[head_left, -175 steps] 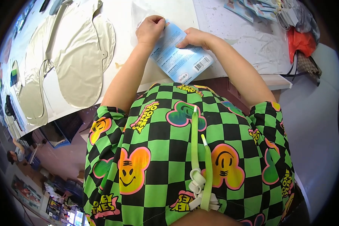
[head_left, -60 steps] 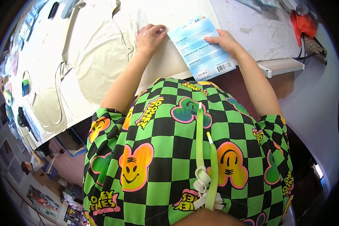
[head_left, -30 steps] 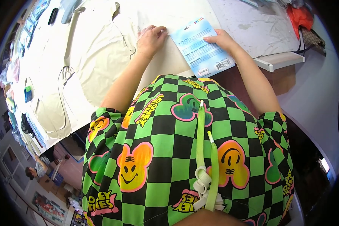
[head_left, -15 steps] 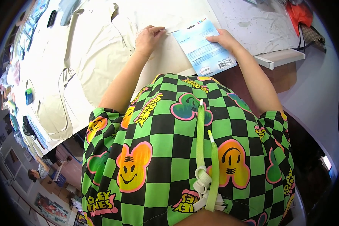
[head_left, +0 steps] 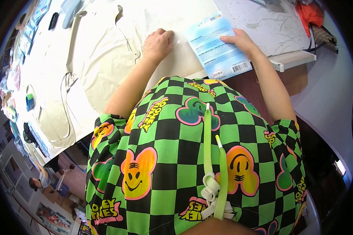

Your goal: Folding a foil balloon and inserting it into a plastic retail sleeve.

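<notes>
Blue card [head_left: 215,46] at one o'clock, its edge clamped in my right hand [head_left: 244,43], best held unbent; my left hand [head_left: 157,46] lies curled near half past eleven, whether pinching I cannot tell

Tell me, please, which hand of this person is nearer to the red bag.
Right. The right hand holds the right edge of the blue card, to the left of the red bag. The left hand is farther left, beyond the card.

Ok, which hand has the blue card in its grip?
The right hand, holding the blue card by its right edge; the left hand sits apart from it.
</notes>
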Tool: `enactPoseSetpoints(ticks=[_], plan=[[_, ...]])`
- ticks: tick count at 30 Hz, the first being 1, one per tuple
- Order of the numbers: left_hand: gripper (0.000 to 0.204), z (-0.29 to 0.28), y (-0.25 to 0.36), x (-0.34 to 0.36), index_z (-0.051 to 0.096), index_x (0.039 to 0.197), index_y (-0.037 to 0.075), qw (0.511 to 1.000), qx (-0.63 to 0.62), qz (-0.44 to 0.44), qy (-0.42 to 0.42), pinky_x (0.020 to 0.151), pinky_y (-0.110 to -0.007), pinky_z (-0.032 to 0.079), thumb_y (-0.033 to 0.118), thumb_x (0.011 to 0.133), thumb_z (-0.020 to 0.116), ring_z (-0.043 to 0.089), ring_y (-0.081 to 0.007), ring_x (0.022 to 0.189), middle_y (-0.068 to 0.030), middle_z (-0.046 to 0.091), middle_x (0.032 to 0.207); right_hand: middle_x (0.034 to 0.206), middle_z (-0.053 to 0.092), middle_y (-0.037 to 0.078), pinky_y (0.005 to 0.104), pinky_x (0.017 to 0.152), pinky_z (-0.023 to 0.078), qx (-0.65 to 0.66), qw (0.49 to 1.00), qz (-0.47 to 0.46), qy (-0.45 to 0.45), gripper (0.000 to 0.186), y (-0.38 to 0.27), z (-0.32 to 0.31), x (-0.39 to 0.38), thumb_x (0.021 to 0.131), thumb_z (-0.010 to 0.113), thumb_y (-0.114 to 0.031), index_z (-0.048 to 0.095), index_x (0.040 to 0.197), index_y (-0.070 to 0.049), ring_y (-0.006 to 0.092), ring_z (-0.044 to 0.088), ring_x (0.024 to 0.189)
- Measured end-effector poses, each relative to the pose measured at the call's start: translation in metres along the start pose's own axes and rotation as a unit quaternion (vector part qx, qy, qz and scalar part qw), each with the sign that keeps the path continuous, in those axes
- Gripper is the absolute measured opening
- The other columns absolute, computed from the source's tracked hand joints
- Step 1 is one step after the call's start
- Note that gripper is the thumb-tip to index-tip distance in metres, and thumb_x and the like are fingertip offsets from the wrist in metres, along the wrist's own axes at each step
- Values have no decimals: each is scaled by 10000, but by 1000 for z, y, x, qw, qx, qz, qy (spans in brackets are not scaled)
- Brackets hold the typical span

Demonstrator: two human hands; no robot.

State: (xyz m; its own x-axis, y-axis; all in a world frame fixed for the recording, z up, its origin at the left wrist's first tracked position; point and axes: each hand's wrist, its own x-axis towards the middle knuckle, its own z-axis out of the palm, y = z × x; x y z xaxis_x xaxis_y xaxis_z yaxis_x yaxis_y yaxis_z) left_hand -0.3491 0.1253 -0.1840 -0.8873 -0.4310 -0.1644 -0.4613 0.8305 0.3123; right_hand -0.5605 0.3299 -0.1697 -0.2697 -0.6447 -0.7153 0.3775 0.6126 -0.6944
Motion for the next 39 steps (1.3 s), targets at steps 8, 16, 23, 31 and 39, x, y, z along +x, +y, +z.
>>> enactPoseSetpoints(ticks=[8, 16, 23, 31, 39], plan=[[247, 2, -5, 5, 665, 1024, 106, 969, -225, -94, 39, 686, -292, 495, 160, 794, 596, 625, -206, 725, -86, 655, 846, 944, 653, 127, 289, 715, 501, -105, 994, 2, -26, 354, 2, 26, 22, 783, 646, -164, 592, 1078, 25, 177, 631, 773], [241, -4, 1, 7, 661, 1003, 101, 968, -233, -93, 18, 717, -318, 491, 184, 785, 602, 617, -224, 752, -82, 641, 856, 936, 658, 144, 315, 695, 510, -52, 997, 34, -53, 361, 5, 38, 37, 754, 667, -146, 612, 1074, 13, 207, 643, 752], [199, -4, 11, 9, 654, 1000, 101, 996, -89, -20, 25, 734, -339, 496, 189, 828, 606, 622, -267, 807, -112, 599, 974, 942, 654, 159, 332, 701, 518, 3, 998, 45, -31, 366, 10, 48, 40, 763, 668, -148, 601, 1069, 41, 228, 646, 760], [198, -11, 17, 19, 644, 1026, 122, 998, -63, -19, -8, 733, -356, 493, 176, 856, 559, 616, -276, 817, -106, 612, 992, 950, 651, 158, 324, 689, 520, 34, 996, 50, -62, 363, 11, 46, 37, 762, 665, -140, 601, 1067, 46, 224, 647, 771], [529, -23, -3, 62, 559, 1182, 247, 972, 135, 189, 18, 947, -369, 385, 214, 685, 739, 480, -225, 1132, -22, 587, 1126, 945, 650, 137, 309, 707, 517, -32, 996, 42, -65, 358, 9, 45, 45, 769, 672, -137, 594, 1079, 24, 195, 638, 765]])
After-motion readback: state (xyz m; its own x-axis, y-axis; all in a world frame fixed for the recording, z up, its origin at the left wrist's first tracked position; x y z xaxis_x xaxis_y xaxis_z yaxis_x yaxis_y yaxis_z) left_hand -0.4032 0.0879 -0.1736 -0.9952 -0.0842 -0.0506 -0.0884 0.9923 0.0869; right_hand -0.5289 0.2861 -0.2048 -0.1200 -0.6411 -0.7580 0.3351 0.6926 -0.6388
